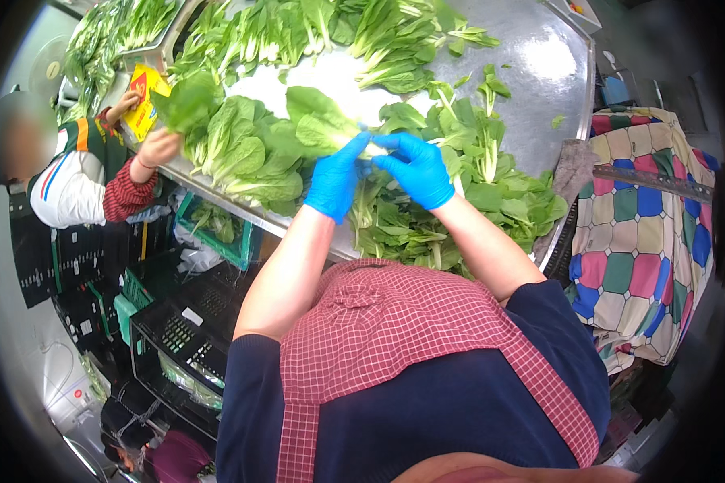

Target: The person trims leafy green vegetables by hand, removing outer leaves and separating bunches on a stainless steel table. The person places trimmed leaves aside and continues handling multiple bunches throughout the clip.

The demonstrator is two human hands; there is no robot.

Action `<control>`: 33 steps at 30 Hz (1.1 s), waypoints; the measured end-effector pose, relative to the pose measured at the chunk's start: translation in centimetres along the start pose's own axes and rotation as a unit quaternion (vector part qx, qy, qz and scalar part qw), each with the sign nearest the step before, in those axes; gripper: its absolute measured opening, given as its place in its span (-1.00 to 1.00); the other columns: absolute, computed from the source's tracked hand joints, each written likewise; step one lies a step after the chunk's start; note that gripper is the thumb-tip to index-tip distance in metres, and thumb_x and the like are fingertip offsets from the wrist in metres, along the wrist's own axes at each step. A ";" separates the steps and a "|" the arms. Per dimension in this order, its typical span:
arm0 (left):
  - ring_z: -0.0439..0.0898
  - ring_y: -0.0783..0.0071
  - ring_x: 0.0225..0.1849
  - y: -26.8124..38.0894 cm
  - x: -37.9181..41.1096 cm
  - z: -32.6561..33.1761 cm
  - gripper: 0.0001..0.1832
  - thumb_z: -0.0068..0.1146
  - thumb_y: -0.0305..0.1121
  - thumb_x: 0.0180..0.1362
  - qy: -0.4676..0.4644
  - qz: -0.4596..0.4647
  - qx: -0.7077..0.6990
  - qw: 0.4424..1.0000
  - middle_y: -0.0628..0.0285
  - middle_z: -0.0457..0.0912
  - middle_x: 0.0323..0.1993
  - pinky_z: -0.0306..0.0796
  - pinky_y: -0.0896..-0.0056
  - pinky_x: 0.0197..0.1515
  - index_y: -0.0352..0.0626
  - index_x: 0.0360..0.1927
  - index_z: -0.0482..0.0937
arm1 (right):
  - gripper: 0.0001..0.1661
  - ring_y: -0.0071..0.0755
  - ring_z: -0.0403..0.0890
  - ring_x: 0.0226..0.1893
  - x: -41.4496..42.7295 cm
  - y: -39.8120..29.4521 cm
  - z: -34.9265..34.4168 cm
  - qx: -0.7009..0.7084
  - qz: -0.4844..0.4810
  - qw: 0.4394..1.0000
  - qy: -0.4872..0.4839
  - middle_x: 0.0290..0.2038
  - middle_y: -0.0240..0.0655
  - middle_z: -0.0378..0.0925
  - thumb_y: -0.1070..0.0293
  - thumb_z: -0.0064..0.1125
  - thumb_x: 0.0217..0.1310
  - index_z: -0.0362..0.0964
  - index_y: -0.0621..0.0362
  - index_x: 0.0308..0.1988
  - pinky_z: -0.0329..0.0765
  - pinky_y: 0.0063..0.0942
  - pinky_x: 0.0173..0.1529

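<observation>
My left hand (pixel 339 176), in a blue glove, grips a head of leafy greens (pixel 317 127) near its pale stem end. Its broad leaves point up and to the left. Also blue-gloved, my right hand (pixel 420 172) has its thumb and forefinger pinched at the cut end of that same head. Below and right of my hands lies a loose heap of leafy greens (pixel 507 202) on the metal table (pixel 538 90). To the left, more heads (pixel 241 151) lie in a pile with large leaves outward.
A co-worker (pixel 78 163) at the left edge holds greens and a yellow printed bag (pixel 145 99). Rows of greens (pixel 272 36) line the far side. Black crates (pixel 187 302) and a green crate (pixel 217 232) stand below left. A patterned cloth (pixel 634 235) hangs at right.
</observation>
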State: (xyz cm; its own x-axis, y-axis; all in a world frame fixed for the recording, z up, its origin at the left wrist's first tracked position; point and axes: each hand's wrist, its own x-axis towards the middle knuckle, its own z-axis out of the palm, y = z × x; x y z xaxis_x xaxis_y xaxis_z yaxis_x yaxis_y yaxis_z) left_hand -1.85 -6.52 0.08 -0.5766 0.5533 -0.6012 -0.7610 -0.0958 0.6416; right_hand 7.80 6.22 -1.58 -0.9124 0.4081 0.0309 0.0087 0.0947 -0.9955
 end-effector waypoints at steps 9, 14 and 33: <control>0.55 0.52 -0.22 -2.6 1.3 0.0 -0.69 0.19 -0.30 0.16 -0.020 0.041 -0.111 0.993 0.30 0.58 -0.19 0.41 0.51 -0.23 -0.13 -0.04 0.52 | -0.88 -0.50 0.60 -0.47 -0.7 2.3 0.2 0.193 0.043 0.975 0.105 -0.38 -0.28 0.59 0.51 0.23 0.12 0.42 0.20 -0.32 0.52 -0.57 -0.37; 0.54 0.52 -0.10 -0.1 0.5 0.8 -0.69 0.16 -0.37 0.18 0.089 0.185 -0.023 0.979 0.27 0.56 -0.14 0.44 0.43 -0.11 -0.19 -0.01 0.51 | -0.84 -0.48 0.61 -0.46 0.9 2.7 -2.9 0.201 0.137 0.970 0.011 -0.34 -0.28 0.60 0.41 0.20 0.15 0.46 0.21 -0.24 0.54 -0.57 -0.39; 0.51 0.48 -0.09 -1.7 1.9 -2.2 -0.64 0.15 -0.53 0.12 0.023 0.086 0.043 0.995 0.23 0.54 -0.11 0.40 0.44 0.01 -0.27 0.02 0.45 | -0.65 -0.08 0.57 -0.10 24.1 14.8 -20.5 -0.443 0.175 0.851 0.220 -0.15 -0.11 0.57 0.09 0.18 0.04 0.50 -0.05 -0.16 0.48 -0.18 -0.05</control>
State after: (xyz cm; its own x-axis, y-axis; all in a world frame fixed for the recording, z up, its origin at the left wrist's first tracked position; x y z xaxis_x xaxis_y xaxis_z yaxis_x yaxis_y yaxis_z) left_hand -2.34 -7.08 -3.18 -0.7102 0.4956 -0.5000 -0.6238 -0.1137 0.7733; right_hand -5.67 36.08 -13.73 -0.5500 0.8346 -0.0290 0.7315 0.4647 -0.4990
